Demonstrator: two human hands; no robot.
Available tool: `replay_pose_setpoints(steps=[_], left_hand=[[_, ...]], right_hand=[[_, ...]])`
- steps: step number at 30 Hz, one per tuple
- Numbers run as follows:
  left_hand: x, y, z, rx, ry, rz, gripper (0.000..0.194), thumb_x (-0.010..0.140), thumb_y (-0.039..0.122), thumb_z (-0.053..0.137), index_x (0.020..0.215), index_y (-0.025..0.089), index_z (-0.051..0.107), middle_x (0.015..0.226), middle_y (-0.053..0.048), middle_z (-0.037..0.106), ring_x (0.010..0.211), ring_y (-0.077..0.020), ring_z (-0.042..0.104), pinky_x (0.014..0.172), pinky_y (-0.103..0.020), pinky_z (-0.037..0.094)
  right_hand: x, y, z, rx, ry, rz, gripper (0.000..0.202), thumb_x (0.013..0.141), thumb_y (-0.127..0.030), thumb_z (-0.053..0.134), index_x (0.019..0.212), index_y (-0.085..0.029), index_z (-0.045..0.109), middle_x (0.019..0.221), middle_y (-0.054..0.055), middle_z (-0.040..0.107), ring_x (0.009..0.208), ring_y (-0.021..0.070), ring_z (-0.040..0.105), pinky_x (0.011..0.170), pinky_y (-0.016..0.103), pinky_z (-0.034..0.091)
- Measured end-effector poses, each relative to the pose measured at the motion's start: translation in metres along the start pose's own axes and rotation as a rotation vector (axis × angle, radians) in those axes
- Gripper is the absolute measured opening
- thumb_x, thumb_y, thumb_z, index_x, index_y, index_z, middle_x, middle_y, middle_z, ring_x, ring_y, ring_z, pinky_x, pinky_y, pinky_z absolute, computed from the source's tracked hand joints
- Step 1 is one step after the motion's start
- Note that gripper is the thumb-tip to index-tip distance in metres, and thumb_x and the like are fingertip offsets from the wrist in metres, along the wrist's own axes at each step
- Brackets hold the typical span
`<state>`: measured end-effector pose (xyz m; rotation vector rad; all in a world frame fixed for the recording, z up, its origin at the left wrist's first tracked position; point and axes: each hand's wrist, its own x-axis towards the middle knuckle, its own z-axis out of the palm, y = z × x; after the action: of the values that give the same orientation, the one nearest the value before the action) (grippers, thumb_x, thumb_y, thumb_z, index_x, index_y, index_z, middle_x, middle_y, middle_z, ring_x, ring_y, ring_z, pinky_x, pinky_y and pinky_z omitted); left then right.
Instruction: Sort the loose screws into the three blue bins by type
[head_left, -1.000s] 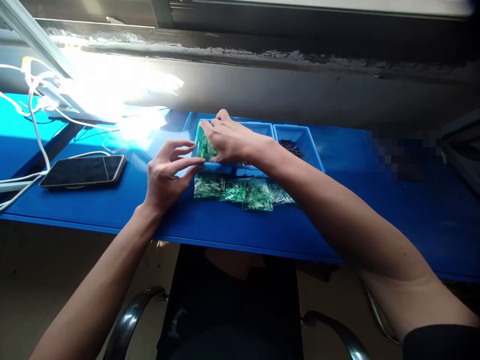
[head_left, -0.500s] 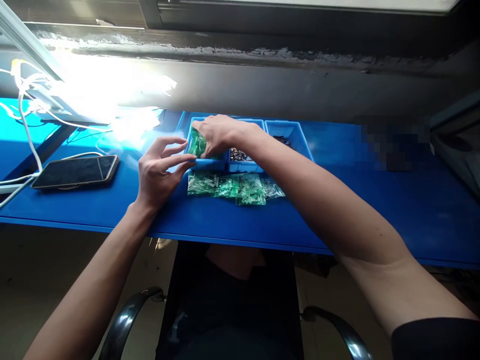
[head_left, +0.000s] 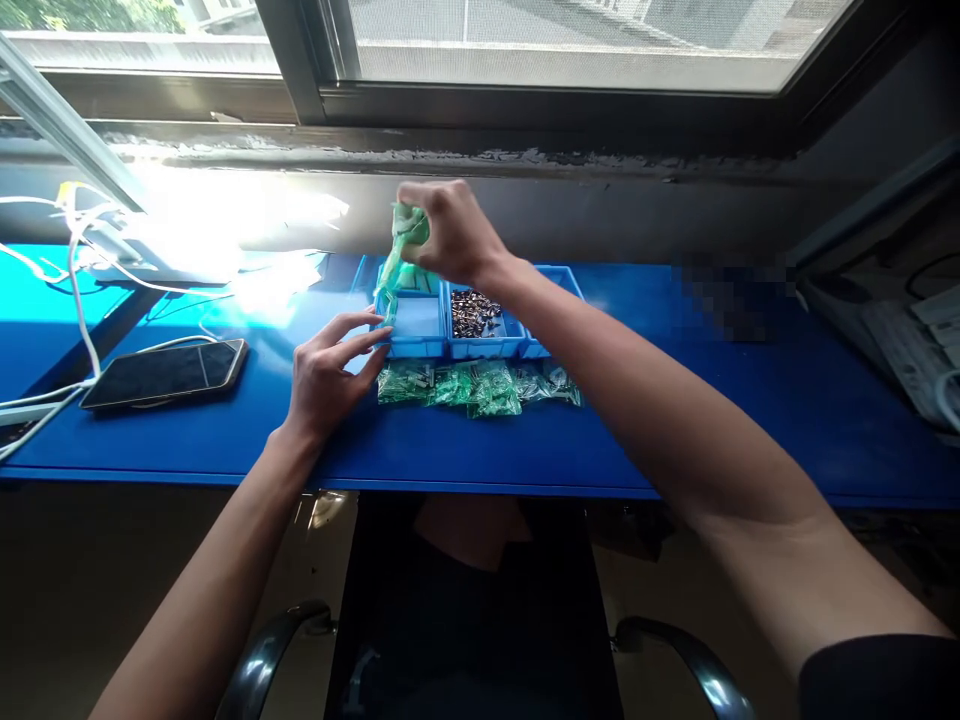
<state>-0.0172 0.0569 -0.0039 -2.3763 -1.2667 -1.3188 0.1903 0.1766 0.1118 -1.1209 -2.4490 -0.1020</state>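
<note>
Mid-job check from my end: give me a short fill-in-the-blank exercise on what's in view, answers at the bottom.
1. The person's ____ hand holds green plastic above the blue tray.
2. Small metal pieces lie in the ____ of the tray's three sections.
3. The phone lies to the ____ of the person's left hand.
4. The table under the phone has a surface coloured ____.

Missing words: right; middle; left; blue.

A phone (head_left: 166, 373) lies screen up near white cables (head_left: 73, 258), a dark-framed window (head_left: 570, 45) beyond.
</note>
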Motion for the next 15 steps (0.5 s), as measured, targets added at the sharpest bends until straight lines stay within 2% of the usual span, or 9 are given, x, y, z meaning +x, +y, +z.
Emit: replay_pose_setpoints(steps=[2,5,8,10,13,15], left_hand=[[0.0,0.002,-0.001,-0.001,-0.006,0.019,0.023,0.104,0.021,0.067,0.123,0.023,0.081,0.132,-0.006,0.078,0.128,-0.0257,0.077,0.104,-0.04,0.069],[0.001,0.003,-0.002,0.022,0.027,0.044,0.03,0.1,0.018,0.067,0.128,0.022,0.079,0.131,-0.007,0.079,0.126,-0.0278,0.076,0.107,-0.046,0.067],[0.002,0.003,-0.004,0.068,0.076,0.066,0.036,0.1,0.016,0.067,0.133,0.023,0.077,0.13,-0.008,0.079,0.117,-0.0276,0.075,0.1,-0.046,0.066],[0.004,0.003,-0.006,0.083,0.066,0.079,0.035,0.101,0.016,0.067,0.134,0.024,0.076,0.13,-0.009,0.078,0.116,-0.0278,0.074,0.097,-0.045,0.065],[0.004,0.011,-0.01,0.083,0.077,0.061,0.026,0.103,0.017,0.065,0.124,0.026,0.078,0.124,-0.008,0.078,0.115,-0.0274,0.072,0.097,-0.045,0.063],[-0.003,0.028,-0.015,0.08,0.135,0.009,0.022,0.104,0.016,0.063,0.117,0.026,0.078,0.117,-0.007,0.078,0.109,-0.0255,0.073,0.096,-0.044,0.062]], right_hand=[[-0.015,-0.004,-0.015,0.018,0.134,-0.015,0.021,0.09,-0.011,0.061,0.109,-0.015,0.069,0.106,0.008,0.075,0.092,0.0194,0.063,0.081,0.033,0.048],[-0.053,-0.019,-0.024,0.032,0.143,-0.028,0.02,0.092,-0.009,0.059,0.11,-0.014,0.067,0.102,0.008,0.071,0.088,0.0194,0.061,0.079,0.034,0.048],[-0.091,-0.035,-0.014,-0.03,0.052,-0.166,0.025,0.094,-0.008,0.059,0.117,-0.01,0.068,0.106,0.011,0.069,0.091,0.0199,0.061,0.078,0.034,0.048],[-0.108,-0.043,-0.003,-0.144,-0.01,-0.284,0.027,0.1,-0.007,0.052,0.12,-0.013,0.069,0.108,0.013,0.07,0.098,0.0236,0.061,0.073,0.035,0.047],[-0.119,-0.05,0.009,-0.306,-0.057,-0.418,0.034,0.11,-0.008,0.039,0.115,-0.015,0.072,0.11,0.015,0.073,0.098,0.0258,0.062,0.062,0.033,0.041],[-0.123,-0.052,0.013,-0.362,-0.034,-0.463,0.039,0.112,-0.006,0.035,0.116,-0.014,0.073,0.108,0.014,0.075,0.095,0.0251,0.065,0.062,0.034,0.043]])
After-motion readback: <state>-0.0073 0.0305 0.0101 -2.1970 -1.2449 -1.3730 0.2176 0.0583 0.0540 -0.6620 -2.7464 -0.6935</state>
